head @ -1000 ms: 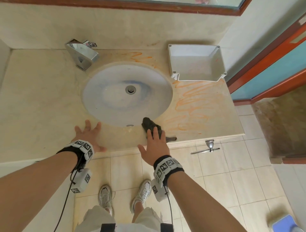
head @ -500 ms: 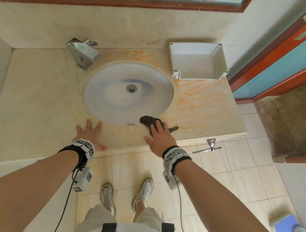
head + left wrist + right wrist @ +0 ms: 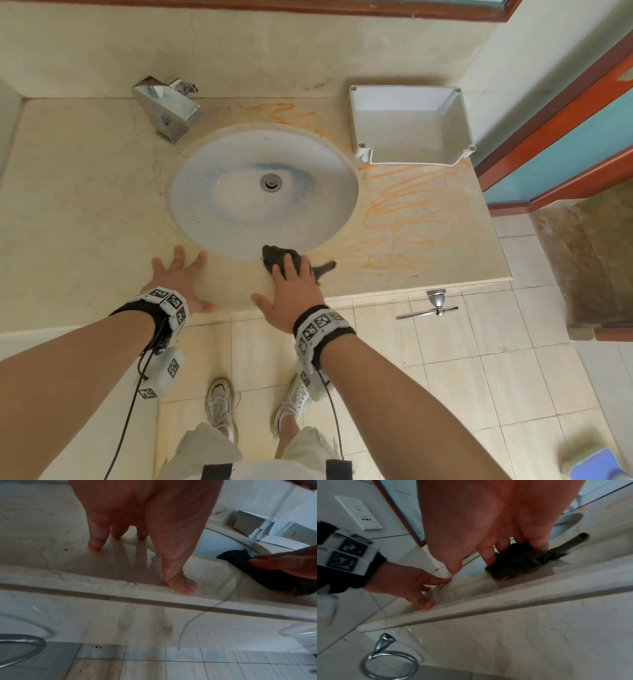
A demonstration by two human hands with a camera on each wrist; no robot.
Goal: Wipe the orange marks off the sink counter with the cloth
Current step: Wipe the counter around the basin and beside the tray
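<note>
A dark crumpled cloth [image 3: 276,257] [image 3: 518,559] [image 3: 254,566] lies on the beige counter [image 3: 85,192] at the front rim of the basin [image 3: 239,205]. My right hand [image 3: 291,284] lies on top of it with straight fingers [image 3: 488,555] pressing down; the thumb sticks out to the left. Orange scribbles [image 3: 404,212] cover the counter right of the basin, and fainter ones [image 3: 287,114] run behind it. My left hand [image 3: 180,274] rests flat on the counter with spread fingers [image 3: 96,543], left of the cloth and apart from it.
A chrome tap [image 3: 164,109] stands behind the basin at the left. An empty white plastic tray [image 3: 411,126] sits at the back right corner against the wall. A chrome towel ring [image 3: 435,305] hangs under the counter's front edge. My feet stand on the tiled floor below.
My right hand has slid the cloth a little to the left along the basin's front rim. The left hand has stayed flat on the counter.
</note>
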